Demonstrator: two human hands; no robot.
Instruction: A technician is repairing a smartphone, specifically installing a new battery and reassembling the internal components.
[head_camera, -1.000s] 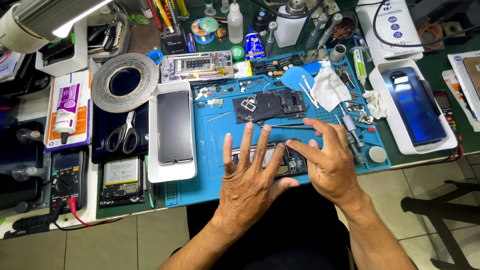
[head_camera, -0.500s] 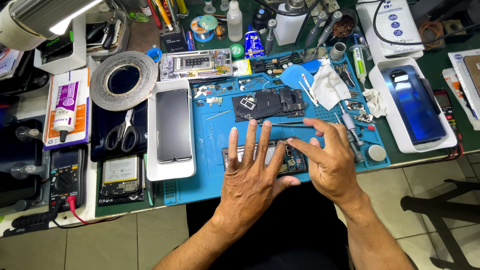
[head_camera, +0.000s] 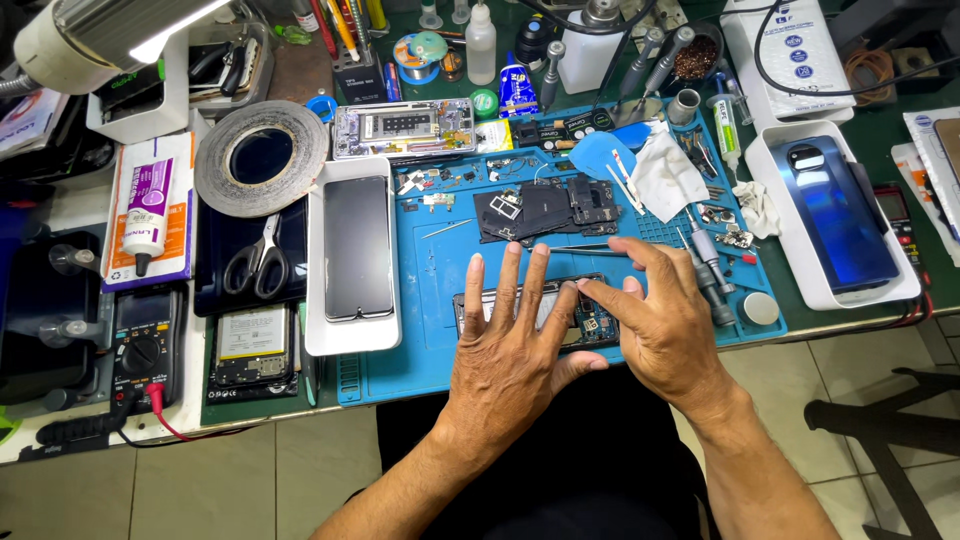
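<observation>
Barely shifted since half a second ago: left hand (head_camera: 510, 365) still spread flat, fingers open, pressing on an opened phone (head_camera: 590, 320) lying on the blue repair mat (head_camera: 420, 350) near the front edge of the bench. Right hand (head_camera: 665, 335) beside it, fingers loosely curled, fingertips touching the phone's right end, gripping nothing. Left of the mat, white tray (head_camera: 345, 340) holding a dark phone screen (head_camera: 357, 247). Far right, another white tray (head_camera: 780, 165) cradling a blue back cover (head_camera: 835, 215). Scissors (head_camera: 258, 265) resting in a dark tray (head_camera: 215, 240).
</observation>
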